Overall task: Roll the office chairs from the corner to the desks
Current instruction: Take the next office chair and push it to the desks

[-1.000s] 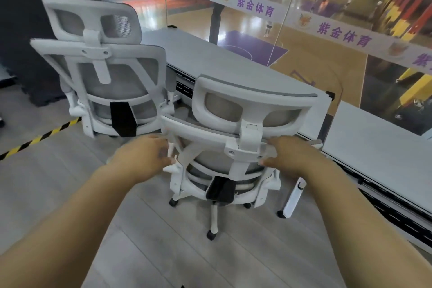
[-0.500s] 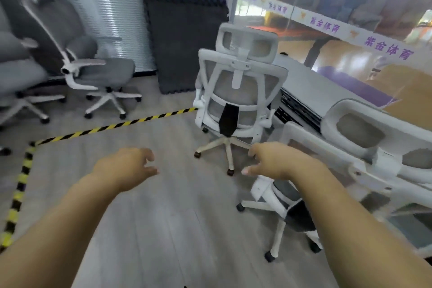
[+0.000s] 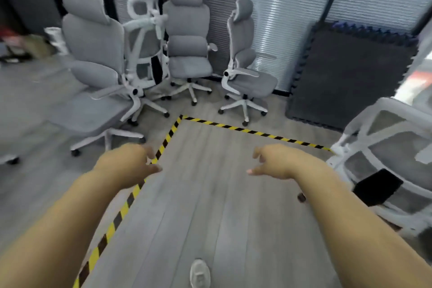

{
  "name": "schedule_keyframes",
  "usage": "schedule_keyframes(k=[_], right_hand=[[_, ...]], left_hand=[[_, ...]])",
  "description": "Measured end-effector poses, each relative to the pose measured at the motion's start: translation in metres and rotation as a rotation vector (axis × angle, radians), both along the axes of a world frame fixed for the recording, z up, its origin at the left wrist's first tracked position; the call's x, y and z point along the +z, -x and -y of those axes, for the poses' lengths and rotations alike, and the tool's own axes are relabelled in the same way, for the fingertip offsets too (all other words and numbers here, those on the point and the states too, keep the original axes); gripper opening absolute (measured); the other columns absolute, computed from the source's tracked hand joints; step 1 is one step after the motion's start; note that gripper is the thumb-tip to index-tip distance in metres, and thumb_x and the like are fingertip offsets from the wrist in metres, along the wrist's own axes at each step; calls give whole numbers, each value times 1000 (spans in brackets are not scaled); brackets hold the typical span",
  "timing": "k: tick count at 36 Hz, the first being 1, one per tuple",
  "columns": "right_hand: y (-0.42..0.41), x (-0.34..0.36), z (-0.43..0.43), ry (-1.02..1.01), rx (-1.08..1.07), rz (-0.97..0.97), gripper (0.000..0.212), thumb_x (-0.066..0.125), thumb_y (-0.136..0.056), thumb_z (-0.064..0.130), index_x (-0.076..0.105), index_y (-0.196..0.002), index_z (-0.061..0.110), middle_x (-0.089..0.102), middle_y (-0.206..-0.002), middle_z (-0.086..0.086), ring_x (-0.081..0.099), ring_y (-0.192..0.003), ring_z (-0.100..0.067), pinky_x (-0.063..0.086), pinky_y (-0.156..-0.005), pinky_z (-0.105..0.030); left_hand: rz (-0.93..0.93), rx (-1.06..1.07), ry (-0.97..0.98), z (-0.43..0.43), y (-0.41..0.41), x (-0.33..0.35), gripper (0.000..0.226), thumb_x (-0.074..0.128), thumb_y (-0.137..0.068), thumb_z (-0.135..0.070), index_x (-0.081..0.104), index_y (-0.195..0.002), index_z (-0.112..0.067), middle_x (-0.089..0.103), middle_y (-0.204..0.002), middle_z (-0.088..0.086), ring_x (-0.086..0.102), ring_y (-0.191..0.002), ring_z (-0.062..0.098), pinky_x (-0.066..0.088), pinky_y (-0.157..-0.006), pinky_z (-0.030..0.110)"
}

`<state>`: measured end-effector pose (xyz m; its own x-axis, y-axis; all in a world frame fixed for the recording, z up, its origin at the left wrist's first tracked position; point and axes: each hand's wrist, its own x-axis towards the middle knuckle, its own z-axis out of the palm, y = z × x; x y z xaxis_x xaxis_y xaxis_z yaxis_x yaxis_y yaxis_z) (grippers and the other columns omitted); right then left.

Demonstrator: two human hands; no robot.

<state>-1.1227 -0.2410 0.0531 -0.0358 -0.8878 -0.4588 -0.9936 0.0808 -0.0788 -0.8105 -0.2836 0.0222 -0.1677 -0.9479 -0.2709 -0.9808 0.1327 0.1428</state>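
Observation:
Several grey office chairs with white frames stand grouped in the corner ahead: a large padded chair (image 3: 93, 54) at left, a white mesh-backed chair (image 3: 146, 37) behind it, a padded chair (image 3: 188, 37) in the middle and a slimmer chair (image 3: 245, 65) at right. Another white mesh chair (image 3: 388, 154) stands close at my right edge, back towards me. My left hand (image 3: 131, 161) and my right hand (image 3: 273, 161) hover over the floor with fingers loosely apart, holding nothing and touching no chair.
Yellow-and-black striped tape (image 3: 233, 127) marks a corner on the grey plank floor between me and the chairs. A dark foam mat (image 3: 350, 72) leans on the blinds at right. Clutter lies at far left (image 3: 25, 47). My shoe (image 3: 199, 273) shows at bottom.
Both hands have let go of the white mesh chair at the desk. I have turned left from the desks towards the corner, and the chair group has come into view.

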Motion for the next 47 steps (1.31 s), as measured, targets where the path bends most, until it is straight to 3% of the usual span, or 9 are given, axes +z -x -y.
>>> schedule_keyframes(k=[7,10,16,21,26,38,47], right_hand=[[-72,-3,128,18,193,25,64,56,-86,56,43,-138,21,53,-133,0,49,-119,-20,43,-93,-33],[-101,-7,186,16,250,50,63,56,-86,55,42,-137,21,52,-134,2,50,-118,-19,41,-85,-29],[-155,-9,290,-18,344,71,61,57,-87,53,41,-137,22,51,-133,2,51,-116,-19,41,-84,-29],[-201,-11,360,-35,394,57,57,58,-84,55,46,-130,24,54,-125,3,54,-106,-18,47,-88,-33],[-245,-17,425,-45,419,41,54,58,-82,57,48,-125,25,55,-122,3,55,-106,-19,47,-91,-36],[-318,-28,561,-27,321,60,61,60,-80,59,45,-130,28,52,-128,3,53,-109,-17,47,-88,-34],[-312,-26,651,-60,234,29,60,58,-84,56,44,-132,24,54,-126,3,53,-111,-18,46,-91,-34]], left_hand=[[13,189,17,68,-67,-2,38,54,-83,-59,56,-110,-33,59,-110,-5,48,-87,15,42,-70,31],[13,242,35,105,-92,-2,39,54,-83,-59,58,-108,-29,61,-107,-5,53,-86,16,45,-70,31],[-56,366,40,172,-141,-2,27,57,-81,-58,56,-102,-41,59,-106,-11,56,-95,16,44,-75,29],[-46,431,10,214,-178,-8,46,51,-82,-62,55,-116,-32,59,-116,-7,56,-102,17,45,-78,30],[-68,490,-40,263,-221,-20,46,54,-83,-60,55,-119,-31,59,-116,-7,55,-105,17,45,-80,30],[0,342,-37,436,-308,-29,40,53,-83,-58,53,-116,-34,57,-119,-5,55,-105,19,44,-79,31],[-14,228,-67,561,-309,-29,43,52,-85,-58,51,-120,-34,55,-124,-6,56,-102,18,48,-86,34]])
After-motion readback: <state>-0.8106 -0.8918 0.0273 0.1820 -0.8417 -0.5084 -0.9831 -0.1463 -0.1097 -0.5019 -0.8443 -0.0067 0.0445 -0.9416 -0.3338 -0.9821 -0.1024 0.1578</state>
